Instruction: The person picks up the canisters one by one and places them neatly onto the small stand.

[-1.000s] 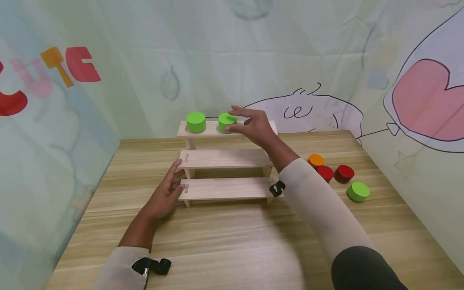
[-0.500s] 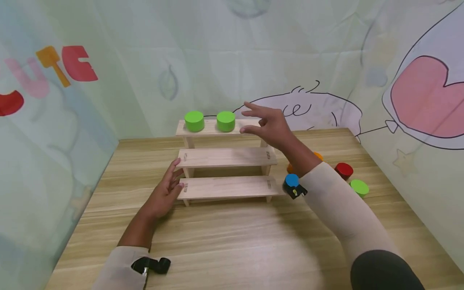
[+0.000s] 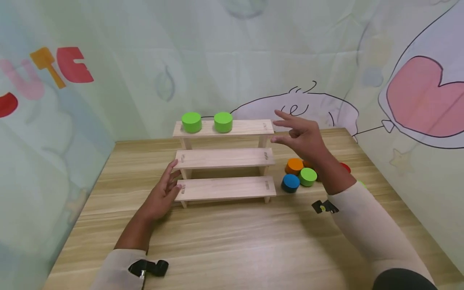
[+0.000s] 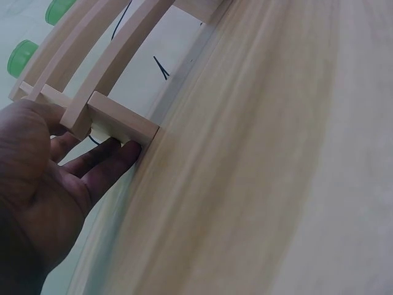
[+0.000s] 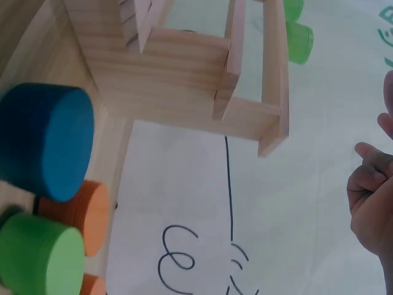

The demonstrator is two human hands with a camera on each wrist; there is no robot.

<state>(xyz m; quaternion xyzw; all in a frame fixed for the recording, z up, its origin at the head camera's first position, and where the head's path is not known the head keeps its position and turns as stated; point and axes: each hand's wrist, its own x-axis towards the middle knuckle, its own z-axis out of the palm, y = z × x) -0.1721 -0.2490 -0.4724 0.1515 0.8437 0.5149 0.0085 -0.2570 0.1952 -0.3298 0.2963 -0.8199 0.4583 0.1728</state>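
Cartoon-print backdrop (image 3: 145, 60), wood-grain tabletop (image 3: 217, 245). Atop three-tier wooden stand (image 3: 224, 158): two green cylinders (image 3: 223, 122), left & mid. L hand (image 3: 159, 198) w/ fingers fairly straight, touching stand's left end. R hand (image 3: 303, 137) empty, thumb & fingers apart — just off top tier's right end. Prob. between placements — next move likely calls for pinching another, e.g. blue cylinder (image 3: 291, 183), clustered w/ orange cylinder (image 3: 294, 166) right of stand.

Head view: diffuse, moderately bright light; pale sheen on the counter (image 3: 239, 245) toward its near edge; soft-edged shadow beside the right sleeve (image 3: 373, 229). Left wrist view: dimmer; left grip (image 4: 49, 178) in shade, counter grain soft. Right wrist view: dim, muted colours, slightly soft.
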